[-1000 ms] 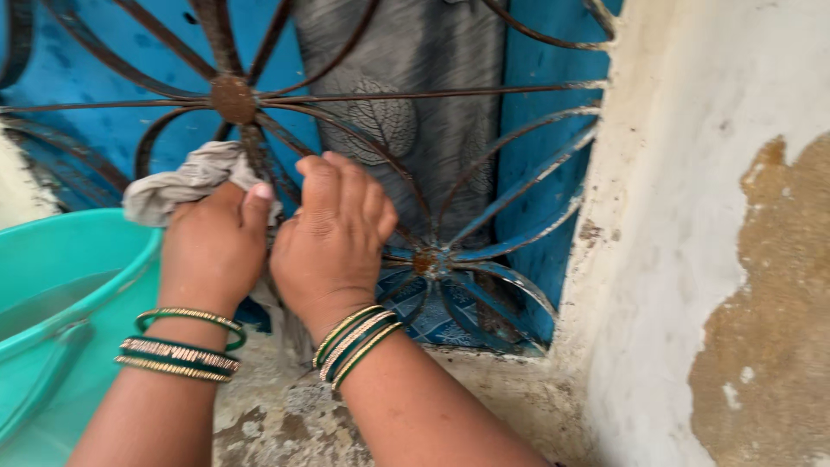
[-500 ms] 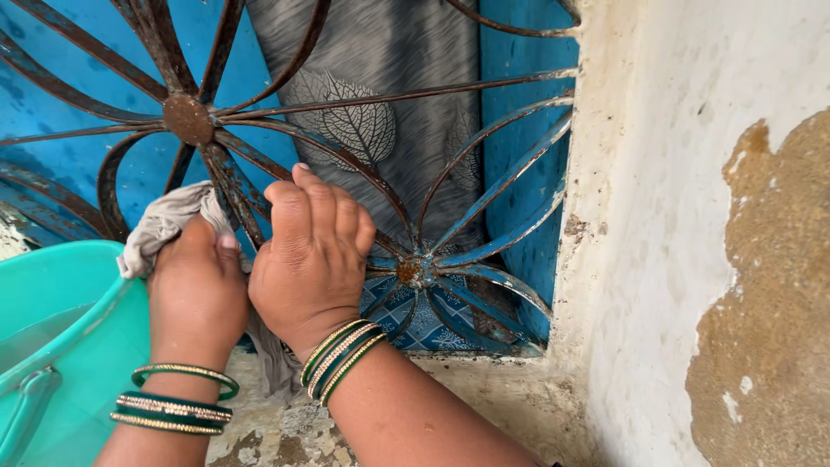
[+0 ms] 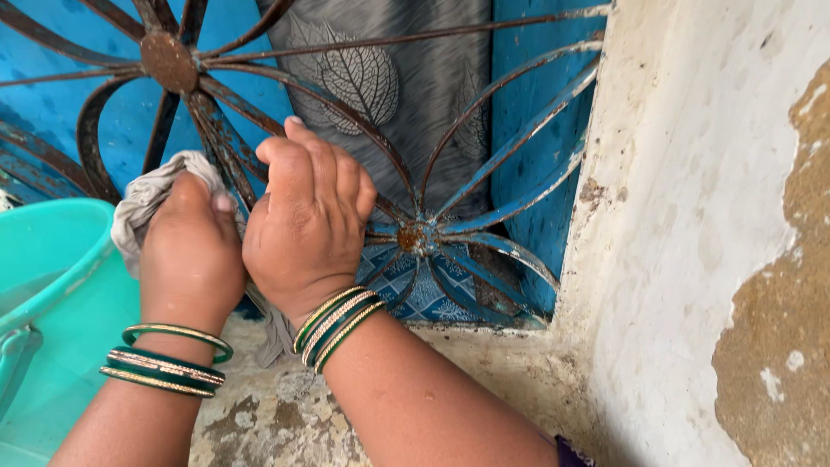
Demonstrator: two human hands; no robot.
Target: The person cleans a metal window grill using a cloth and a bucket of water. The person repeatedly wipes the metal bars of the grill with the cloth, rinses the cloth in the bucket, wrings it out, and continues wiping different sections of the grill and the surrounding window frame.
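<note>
Here both hands closed: left hand [image 3: 190,251] grips grey cloth [image 3: 151,197]; right hand [image 3: 303,229] clasps rusty grille bar [image 3: 226,143] beside it.

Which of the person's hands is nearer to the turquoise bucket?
The left. The left hand, gripping a grey cloth, is right beside the turquoise bucket and its rim. The right hand is farther off, on the rusty window grille.

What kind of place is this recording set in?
Probably the outside of a house, at a window. A rusty blue iron grille with a grey leaf-print curtain behind it sits in a whitewashed, peeling wall, with a worn sill below.
</note>
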